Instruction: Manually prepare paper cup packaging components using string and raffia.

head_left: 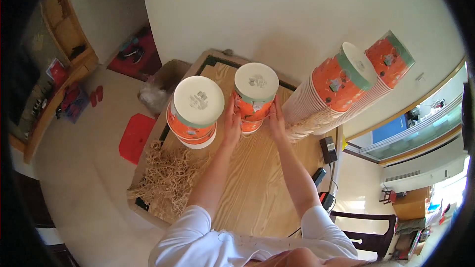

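My left hand (pixel 231 124) and my right hand (pixel 277 120) press on opposite sides of an orange paper bucket (pixel 254 106) with a green band and a white base facing up. My fingers curl partly round it, and the far side is hidden. Beside my left hand stands another short stack of the same upturned buckets (pixel 197 111), with white rims showing low down. A tangled heap of beige cords (pixel 168 175) spreads over the table's left side, below that stack.
Two tall leaning stacks of nested buckets (pixel 341 81) stand at the right by the wall, with cords (pixel 312 123) draped at their foot. A black device (pixel 327 149) and cables lie along the wooden table's (pixel 252 183) right edge. A dark chair (pixel 368 240) stands beyond.
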`<state>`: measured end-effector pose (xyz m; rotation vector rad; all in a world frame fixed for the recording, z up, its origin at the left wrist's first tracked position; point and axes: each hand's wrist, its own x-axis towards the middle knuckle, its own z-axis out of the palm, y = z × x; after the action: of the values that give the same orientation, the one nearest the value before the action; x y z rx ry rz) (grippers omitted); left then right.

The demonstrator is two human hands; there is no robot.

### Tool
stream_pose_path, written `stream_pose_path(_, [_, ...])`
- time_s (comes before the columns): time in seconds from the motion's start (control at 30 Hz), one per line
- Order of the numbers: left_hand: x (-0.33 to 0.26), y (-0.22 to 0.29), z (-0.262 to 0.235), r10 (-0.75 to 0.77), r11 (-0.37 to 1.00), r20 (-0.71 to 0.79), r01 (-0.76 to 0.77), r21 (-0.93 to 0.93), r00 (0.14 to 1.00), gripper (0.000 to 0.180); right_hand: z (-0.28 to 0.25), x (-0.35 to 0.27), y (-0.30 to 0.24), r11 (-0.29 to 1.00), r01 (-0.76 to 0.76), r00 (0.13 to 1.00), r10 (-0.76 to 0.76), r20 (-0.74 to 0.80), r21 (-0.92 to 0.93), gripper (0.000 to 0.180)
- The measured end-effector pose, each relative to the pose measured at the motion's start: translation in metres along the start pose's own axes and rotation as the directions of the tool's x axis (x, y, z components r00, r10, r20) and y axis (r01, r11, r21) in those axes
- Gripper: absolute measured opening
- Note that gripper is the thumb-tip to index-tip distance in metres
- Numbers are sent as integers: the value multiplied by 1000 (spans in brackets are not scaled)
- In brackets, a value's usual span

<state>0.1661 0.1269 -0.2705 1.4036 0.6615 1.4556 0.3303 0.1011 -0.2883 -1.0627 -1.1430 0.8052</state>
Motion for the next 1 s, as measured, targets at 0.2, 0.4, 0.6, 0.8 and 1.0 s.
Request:
stream_pose_path(0.2, [7, -9, -10, -113, 993, 35, 114, -13, 993, 49, -7, 11, 13, 997, -80, 995, 79, -53, -9, 52])
stream_pose_path(0.4, [6, -24, -17, -19, 999, 61, 17, 38, 998, 47, -1, -12, 28, 987, -157, 984, 155, -85, -19, 55])
stream_pose_path(0.6, [-6, -37, -14, -29, 998, 63, 25, 50, 998, 49, -5, -13, 43, 971, -235, 965, 228, -131, -36, 59])
stream_pose_path(0.8, [-21, -46, -21, 78, 962, 95, -100, 252, 992, 56, -4, -18, 53, 957, -287, 947, 276, -165, -47, 62])
stream_pose_path(1.0, [-33, -58, -22, 76, 955, 84, -97, 281, 994, 64, -5, -24, 67, 967, -253, 959, 247, -138, -31, 61])
